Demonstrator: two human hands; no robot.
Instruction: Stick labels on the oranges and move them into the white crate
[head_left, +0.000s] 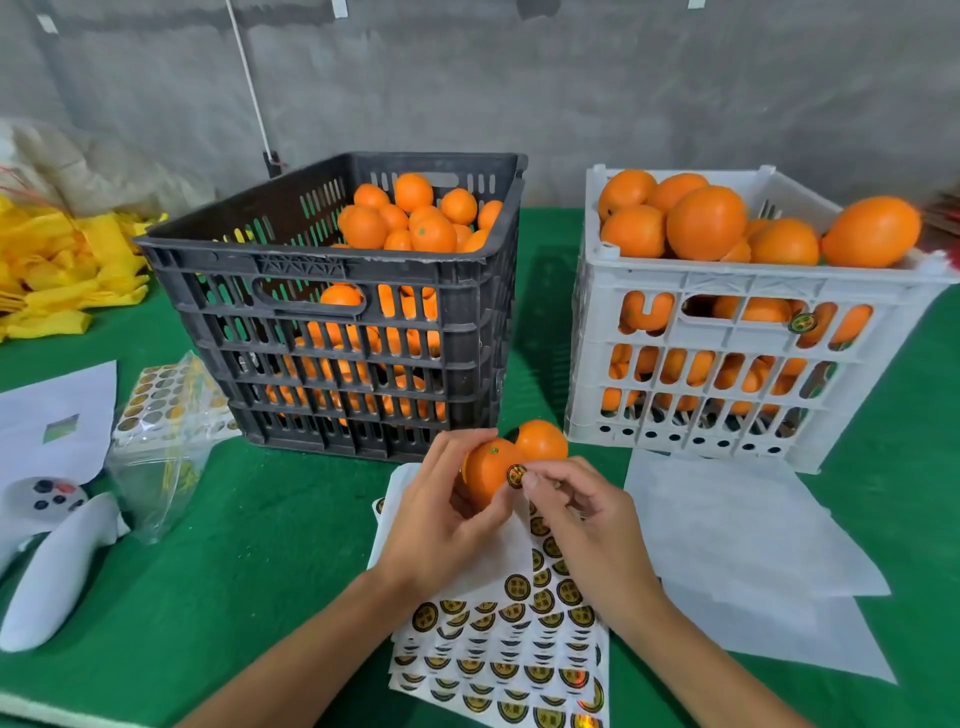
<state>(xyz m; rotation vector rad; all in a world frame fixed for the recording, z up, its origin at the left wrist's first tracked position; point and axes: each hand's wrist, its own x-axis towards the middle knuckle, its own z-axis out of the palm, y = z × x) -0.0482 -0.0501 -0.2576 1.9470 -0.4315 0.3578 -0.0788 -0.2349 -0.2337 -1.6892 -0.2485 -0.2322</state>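
Near the table's front edge, the left hand (441, 514) grips an orange (485, 475) while the right hand's (582, 525) fingertips (530, 480) pinch a label (516, 475) onto it.

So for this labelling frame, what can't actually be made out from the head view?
- Print on the label: too small and blurred to read.
- How much of the second orange is held: the near orange and left hand hide it.
- Right hand fingertips' contact with the label: unclear.
- Lower oranges in the white crate: slats hide them.
- Sticker sheets: cut off at the bottom edge.
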